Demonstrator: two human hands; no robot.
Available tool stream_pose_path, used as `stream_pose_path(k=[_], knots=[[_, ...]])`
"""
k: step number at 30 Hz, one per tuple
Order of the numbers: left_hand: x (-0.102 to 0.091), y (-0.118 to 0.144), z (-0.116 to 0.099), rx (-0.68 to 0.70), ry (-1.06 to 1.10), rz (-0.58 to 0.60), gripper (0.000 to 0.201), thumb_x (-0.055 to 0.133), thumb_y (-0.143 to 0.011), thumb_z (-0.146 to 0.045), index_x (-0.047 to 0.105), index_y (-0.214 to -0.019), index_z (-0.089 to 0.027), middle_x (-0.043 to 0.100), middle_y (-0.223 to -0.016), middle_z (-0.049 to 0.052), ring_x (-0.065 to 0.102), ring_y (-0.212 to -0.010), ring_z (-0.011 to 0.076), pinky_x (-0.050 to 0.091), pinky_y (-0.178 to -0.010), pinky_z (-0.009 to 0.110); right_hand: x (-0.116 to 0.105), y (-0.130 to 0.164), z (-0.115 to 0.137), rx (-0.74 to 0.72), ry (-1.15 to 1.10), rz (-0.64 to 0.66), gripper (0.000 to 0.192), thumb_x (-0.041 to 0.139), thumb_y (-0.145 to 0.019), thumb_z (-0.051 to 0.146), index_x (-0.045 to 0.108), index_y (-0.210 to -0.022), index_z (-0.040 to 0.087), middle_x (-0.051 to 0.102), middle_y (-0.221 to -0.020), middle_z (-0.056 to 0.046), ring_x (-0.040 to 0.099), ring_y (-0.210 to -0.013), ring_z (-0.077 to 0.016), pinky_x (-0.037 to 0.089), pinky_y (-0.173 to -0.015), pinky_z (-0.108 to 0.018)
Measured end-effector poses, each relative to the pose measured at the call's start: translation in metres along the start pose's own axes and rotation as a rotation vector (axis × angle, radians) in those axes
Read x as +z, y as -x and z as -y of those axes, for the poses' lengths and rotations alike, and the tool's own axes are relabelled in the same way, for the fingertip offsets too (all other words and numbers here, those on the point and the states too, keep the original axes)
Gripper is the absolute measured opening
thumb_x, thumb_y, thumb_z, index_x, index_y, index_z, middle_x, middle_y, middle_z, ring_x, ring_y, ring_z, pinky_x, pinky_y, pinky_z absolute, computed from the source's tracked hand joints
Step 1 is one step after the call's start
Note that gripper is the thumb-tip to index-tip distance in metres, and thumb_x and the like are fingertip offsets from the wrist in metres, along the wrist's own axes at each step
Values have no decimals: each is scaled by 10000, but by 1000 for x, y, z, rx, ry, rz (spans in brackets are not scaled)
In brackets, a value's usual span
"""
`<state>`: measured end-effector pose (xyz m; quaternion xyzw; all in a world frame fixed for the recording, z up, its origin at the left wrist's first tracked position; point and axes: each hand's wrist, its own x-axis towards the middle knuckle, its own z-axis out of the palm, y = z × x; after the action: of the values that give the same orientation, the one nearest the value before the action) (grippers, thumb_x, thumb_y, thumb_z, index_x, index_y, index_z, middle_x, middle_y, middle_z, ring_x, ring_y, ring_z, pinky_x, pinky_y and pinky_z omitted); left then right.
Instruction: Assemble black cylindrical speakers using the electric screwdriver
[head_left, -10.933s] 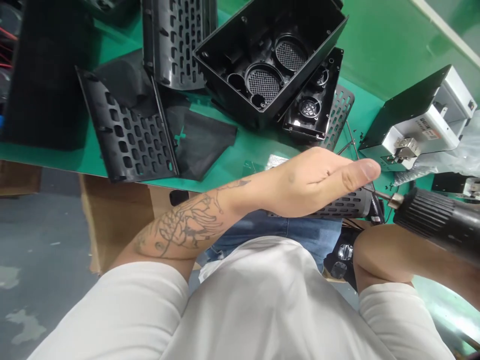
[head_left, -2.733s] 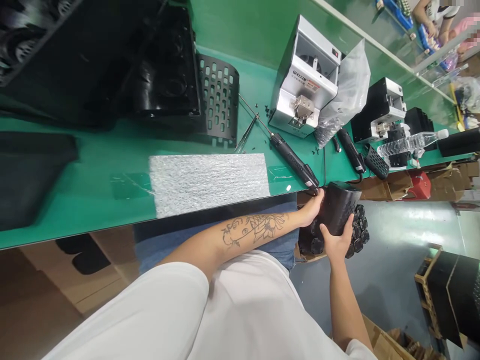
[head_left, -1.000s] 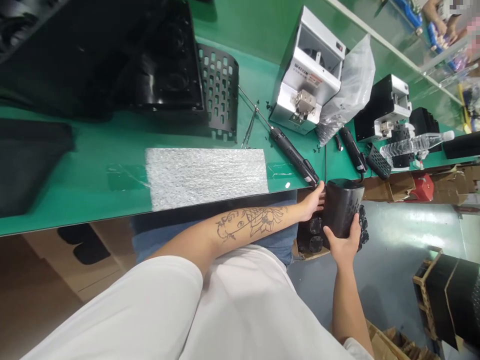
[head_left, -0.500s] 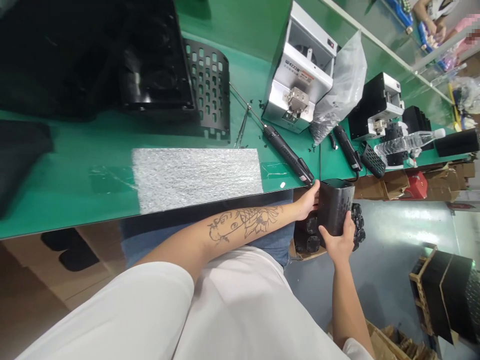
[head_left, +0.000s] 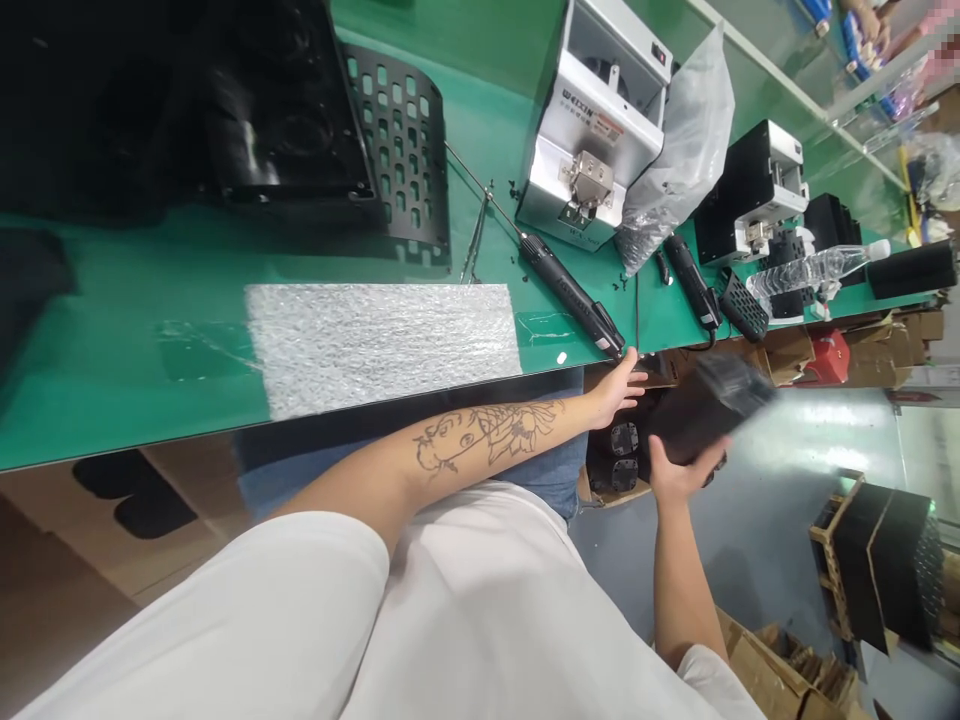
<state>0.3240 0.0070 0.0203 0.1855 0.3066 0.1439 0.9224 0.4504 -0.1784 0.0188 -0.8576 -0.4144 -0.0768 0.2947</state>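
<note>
Black housing (head_left: 705, 405) gripped by right hand (head_left: 675, 475), left hand (head_left: 616, 385) open beside it; feeder (head_left: 592, 130) reads "WEIXIN".

Left hand (head_left: 616, 388): tattooed forearm extended forward and rightward, fingers (head_left: 634, 377) spread, loosely open. Right hand (head_left: 673, 478): just beside the left fingers, forearm raised from below, fingers curled upward in a grasp.

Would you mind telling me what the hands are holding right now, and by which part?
The right hand grips a blurred black casing from below at its near end. The left hand holds nothing visible, open beside the table edge.
</note>
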Motion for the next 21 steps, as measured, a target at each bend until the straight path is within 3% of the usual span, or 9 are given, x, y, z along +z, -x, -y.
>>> stream_pose_path(k=[2,5,7,11,13,15,18,21], knots=[[1,0,-2,-4,-5,4,796,230,-1096,-738,520,-1605,-198,584,-1647,155,608,-1458,313,463,-1240,445,13,2,-3,-17,6,78,1350,717,-766,971,409,-1695,41,470,-1567,-277,475,-1510,-425,406,-1306,-635],[0,0,-4,-11,-19,-5,780,263,-1096,-732,561,-1562,-182,606,-1625,168,602,-1466,326,426,-1274,483,12,5,-1,-22,10,64,1287,726,-771,966,478,-1668,76,492,-1562,-255,517,-1468,-424,419,-1287,-653],[-2,0,-4,-3,-27,-19,768,340,-1075,-752,518,-1602,-222,564,-1675,143,575,-1497,323,415,-1282,473,0,5,2,-22,4,25,1313,724,-784,962,413,-1708,82,435,-1620,-246,477,-1517,-413,387,-1321,-634],[-6,0,-1,2,-37,-22,791,389,-1054,-760,433,-1665,-260,510,-1727,119,545,-1525,327,422,-1269,445,-22,1,7,-21,-26,-59,1489,638,-835,980,-4,-1787,32,290,-1701,-263,382,-1602,-376,349,-1362,-592],[-6,-1,0,-1,-39,-15,797,403,-1047,-766,430,-1667,-266,521,-1717,118,552,-1514,331,432,-1257,443,-21,-3,7,-13,-33,-89,1526,516,-831,1049,-40,-1766,-21,263,-1694,-295,358,-1608,-391,290,-1381,-616],[-6,-2,1,4,-37,-9,793,403,-1046,-772,444,-1657,-267,542,-1698,117,564,-1494,325,443,-1242,438,-13,-5,6,1,-33,-48,1518,488,-790,1093,154,-1755,-30,336,-1650,-303,390,-1576,-414,238,-1390,-638],[-6,-6,2,22,-27,16,790,323,-1060,-791,541,-1578,-237,638,-1585,128,622,-1406,296,485,-1184,412,-1,-5,4,31,-40,124,1412,713,-690,1026,447,-1674,50,474,-1572,-260,480,-1502,-418,313,-1361,-632],[-7,-10,3,43,-18,62,803,309,-1048,-818,633,-1473,-218,704,-1476,129,671,-1309,268,522,-1106,375,-4,0,4,88,-67,223,1307,837,-674,888,501,-1662,100,465,-1602,-231,469,-1516,-413,354,-1343,-617]])
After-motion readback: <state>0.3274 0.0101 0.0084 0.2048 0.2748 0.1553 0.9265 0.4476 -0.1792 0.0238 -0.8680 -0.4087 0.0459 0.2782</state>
